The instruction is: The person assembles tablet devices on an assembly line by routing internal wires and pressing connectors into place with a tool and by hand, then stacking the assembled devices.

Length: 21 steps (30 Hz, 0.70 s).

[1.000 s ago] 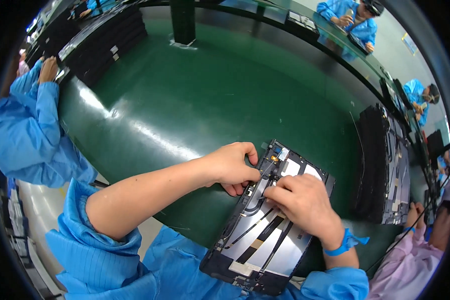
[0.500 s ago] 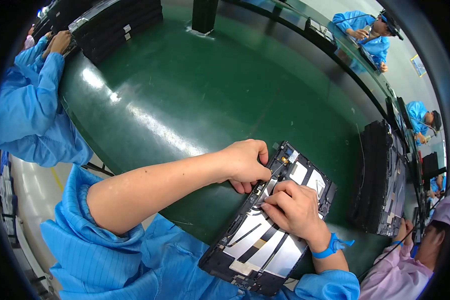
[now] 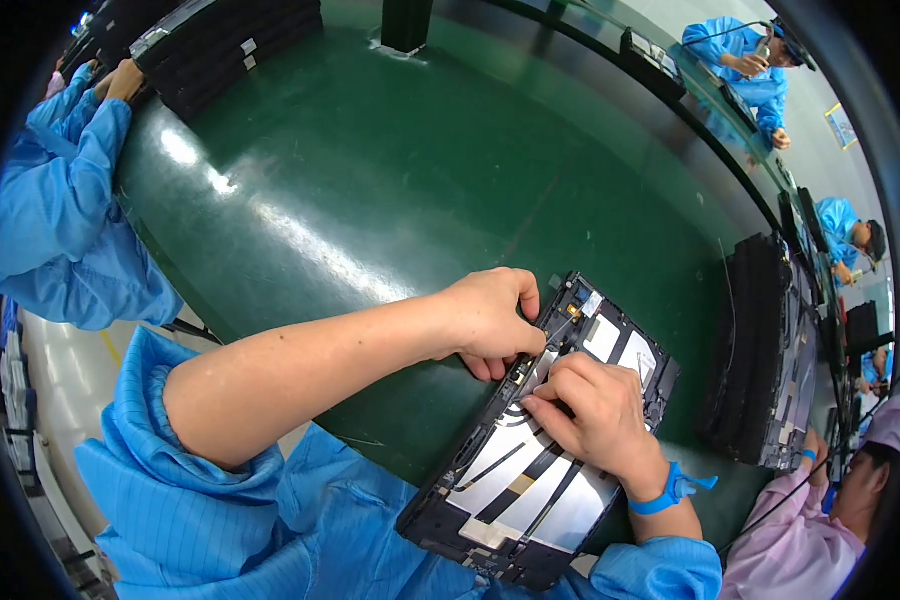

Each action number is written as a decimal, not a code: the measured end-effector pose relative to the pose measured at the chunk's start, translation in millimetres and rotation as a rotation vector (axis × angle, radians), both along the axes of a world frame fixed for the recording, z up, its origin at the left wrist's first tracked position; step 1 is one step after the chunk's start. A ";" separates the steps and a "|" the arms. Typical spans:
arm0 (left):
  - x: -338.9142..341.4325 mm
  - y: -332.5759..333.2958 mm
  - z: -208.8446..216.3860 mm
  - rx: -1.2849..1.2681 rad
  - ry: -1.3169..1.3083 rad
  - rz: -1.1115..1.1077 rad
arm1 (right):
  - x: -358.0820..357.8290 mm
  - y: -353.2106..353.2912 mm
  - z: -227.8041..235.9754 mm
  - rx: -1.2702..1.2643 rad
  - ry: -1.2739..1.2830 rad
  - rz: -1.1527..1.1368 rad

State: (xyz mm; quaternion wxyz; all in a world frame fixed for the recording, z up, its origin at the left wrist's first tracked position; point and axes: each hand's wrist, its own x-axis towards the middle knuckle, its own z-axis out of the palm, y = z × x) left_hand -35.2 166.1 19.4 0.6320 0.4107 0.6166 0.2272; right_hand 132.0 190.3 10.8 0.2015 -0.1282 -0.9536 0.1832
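An opened flat electronic device (image 3: 568,505), like a tablet with a black frame, silver panels and dark ribbon cables, lies slanted at the near edge of the green table. My left hand (image 3: 495,318) grips its upper left edge, thumb on the frame and other fingers curled at the side. Over the silver panels, my right hand (image 3: 598,412) is closed, thumb and forefinger pinched low against the device near the left thumb. Whatever sits in that pinch is too small or hidden to make out. A blue band (image 3: 668,490) circles my right wrist.
Stacks of similar black devices stand at the right (image 3: 748,350) and far left (image 3: 225,62). A black post (image 3: 406,25) rises at the table's far side. Co-workers sit close by: a blue sleeve (image 3: 65,225) at left, a pink sleeve (image 3: 785,530) at lower right, others beyond a glass edge.
Both hands keep almost the same hold. My right hand has shifted very slightly, still pinching over the panels, while the whole view has moved a little.
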 end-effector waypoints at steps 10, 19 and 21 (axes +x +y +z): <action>-0.6 -1.2 1.4 -0.006 0.049 -0.015 | -28.7 10.2 38.6 0.152 -0.401 0.112; -0.2 -0.2 2.2 -0.011 0.014 -0.018 | -22.1 37.5 41.4 0.317 -0.377 0.054; -1.4 -0.9 1.2 -0.014 0.007 -0.012 | -18.9 38.7 36.9 0.274 -0.372 0.034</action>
